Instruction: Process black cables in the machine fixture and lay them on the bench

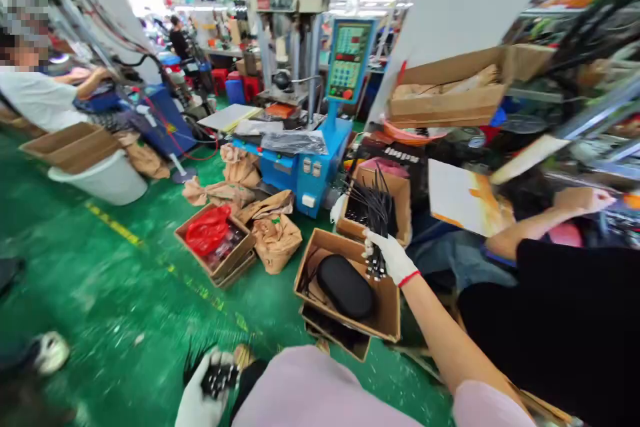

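My right hand [393, 255], in a white glove with a red cuff, is closed around a bundle of black cables [379, 217]. Their loose ends point up, and small silver connectors hang below the fist. Beneath it stands a cardboard box [306, 260] with a black oval case [345, 285] inside. Just behind, another cardboard box [404, 203] holds dark items I cannot make out clearly. Low in the view, my left hand [200, 395], also white-gloved, grips a second bunch of black cables [220, 379] with silver ends showing.
A co-worker in black sits close on my right, one arm [540, 217] reaching out. A blue machine [310, 173] with a control panel [349, 57] stands ahead. Left of my boxes are paper sacks [277, 240] and a box with a red bag [207, 230]. Another person [37, 97] works far left.
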A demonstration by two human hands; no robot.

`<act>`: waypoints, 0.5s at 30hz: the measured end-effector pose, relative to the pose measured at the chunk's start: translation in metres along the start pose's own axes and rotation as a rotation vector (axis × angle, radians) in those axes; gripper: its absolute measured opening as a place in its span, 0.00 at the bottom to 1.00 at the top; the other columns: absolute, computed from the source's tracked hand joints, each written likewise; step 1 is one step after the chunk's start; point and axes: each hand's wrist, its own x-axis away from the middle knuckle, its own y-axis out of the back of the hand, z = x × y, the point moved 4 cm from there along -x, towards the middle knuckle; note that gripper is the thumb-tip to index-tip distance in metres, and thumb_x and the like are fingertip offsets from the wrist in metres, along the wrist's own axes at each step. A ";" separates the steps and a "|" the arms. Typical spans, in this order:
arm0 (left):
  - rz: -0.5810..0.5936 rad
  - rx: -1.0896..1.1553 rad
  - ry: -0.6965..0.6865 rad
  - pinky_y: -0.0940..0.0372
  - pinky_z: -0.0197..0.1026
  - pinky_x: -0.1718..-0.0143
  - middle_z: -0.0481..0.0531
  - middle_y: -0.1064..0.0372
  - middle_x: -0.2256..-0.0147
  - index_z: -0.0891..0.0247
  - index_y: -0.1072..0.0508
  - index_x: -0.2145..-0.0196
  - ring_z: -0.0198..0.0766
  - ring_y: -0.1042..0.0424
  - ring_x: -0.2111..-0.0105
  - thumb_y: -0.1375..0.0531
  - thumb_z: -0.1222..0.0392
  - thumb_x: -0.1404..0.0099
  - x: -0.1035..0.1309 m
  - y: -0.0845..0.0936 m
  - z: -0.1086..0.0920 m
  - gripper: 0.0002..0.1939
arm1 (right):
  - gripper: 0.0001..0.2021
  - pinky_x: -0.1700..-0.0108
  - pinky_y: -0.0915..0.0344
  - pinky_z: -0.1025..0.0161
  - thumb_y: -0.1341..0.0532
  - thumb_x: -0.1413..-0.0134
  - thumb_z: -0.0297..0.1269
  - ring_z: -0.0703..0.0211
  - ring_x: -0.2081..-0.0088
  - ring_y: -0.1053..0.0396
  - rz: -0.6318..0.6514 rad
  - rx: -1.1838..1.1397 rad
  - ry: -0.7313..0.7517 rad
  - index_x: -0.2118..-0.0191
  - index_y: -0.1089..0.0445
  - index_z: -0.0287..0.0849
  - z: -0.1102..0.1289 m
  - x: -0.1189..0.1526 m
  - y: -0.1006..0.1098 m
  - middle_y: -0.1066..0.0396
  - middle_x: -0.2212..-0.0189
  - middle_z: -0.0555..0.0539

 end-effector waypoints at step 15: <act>0.199 0.650 -0.107 0.36 0.35 0.76 0.45 0.40 0.78 0.66 0.33 0.67 0.32 0.35 0.78 0.44 0.67 0.36 -0.015 0.062 -0.167 0.02 | 0.19 0.80 0.37 0.66 0.33 0.56 0.50 0.67 0.84 0.43 0.794 0.367 -0.385 0.70 0.41 0.45 -0.107 0.107 -0.396 0.40 0.83 0.57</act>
